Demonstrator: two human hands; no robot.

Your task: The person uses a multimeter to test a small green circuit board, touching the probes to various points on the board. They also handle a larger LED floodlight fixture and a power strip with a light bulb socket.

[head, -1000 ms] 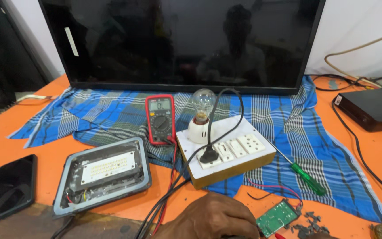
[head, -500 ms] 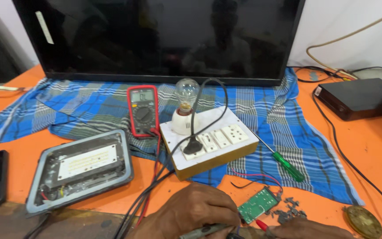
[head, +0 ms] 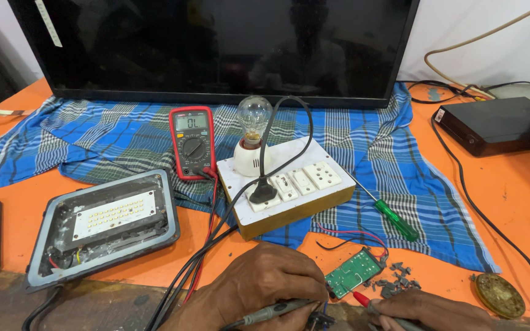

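My left hand [head: 271, 282] closes around a black probe [head: 271, 312]; my right hand [head: 430, 309] grips a red probe [head: 362, 299], its tip beside the green circuit board [head: 352, 273] on the orange table [head: 510, 196], near the multimeter [head: 192, 142].

multimeter [head: 192, 142] left of bulb [head: 253, 114], on cloth [head: 387, 153]

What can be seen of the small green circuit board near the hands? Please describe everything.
The green circuit board is a small rectangle with pale printed marks, lying flat and tilted on the orange table, partly over the blue checked cloth. Thin red and black wires run from its far end. Small grey parts lie scattered right beside it. A red probe tip lies close at its near edge.
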